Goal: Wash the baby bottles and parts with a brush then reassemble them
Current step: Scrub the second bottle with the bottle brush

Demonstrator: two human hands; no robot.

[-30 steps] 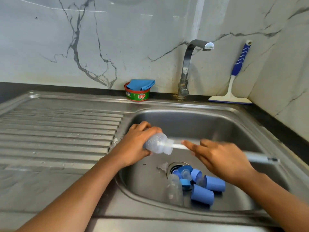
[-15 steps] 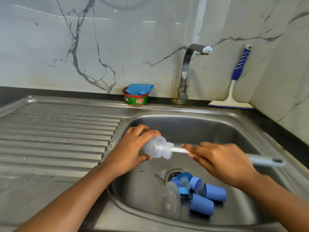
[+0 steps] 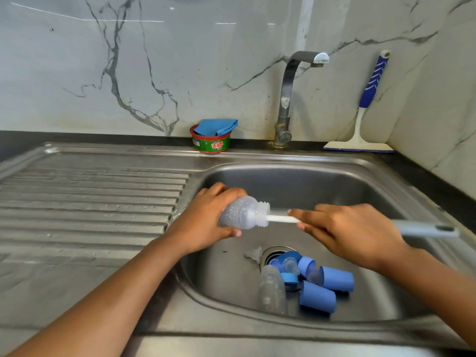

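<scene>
The clear bottle (image 3: pixel 242 213) is held above the basin of the sink (image 3: pixel 322 181), close to its left wall, lying almost level with its threaded mouth pointing right. The left hand (image 3: pixel 203 222) wraps its base end, fingers curled over the top and thumb underneath. The brush (image 3: pixel 280 219) runs along that same left-to-right axis: its white shaft enters the mouth and the head sits inside, where the wall looks foamy. The right hand (image 3: pixel 353 230) pinches the shaft just beside the mouth, fingers closed on it, and the grey handle end sticks out past the wrist toward the sink's right rim. Bottle and brush share one line, so the coming scrub stroke is probably a straight push and pull along it. Below, by the drain (image 3: pixel 273 252), lie a second bottle (image 3: pixel 271 287), blue caps (image 3: pixel 318 296) and a clear nipple (image 3: pixel 253 253), which appear to be waiting for their turn.
</scene>
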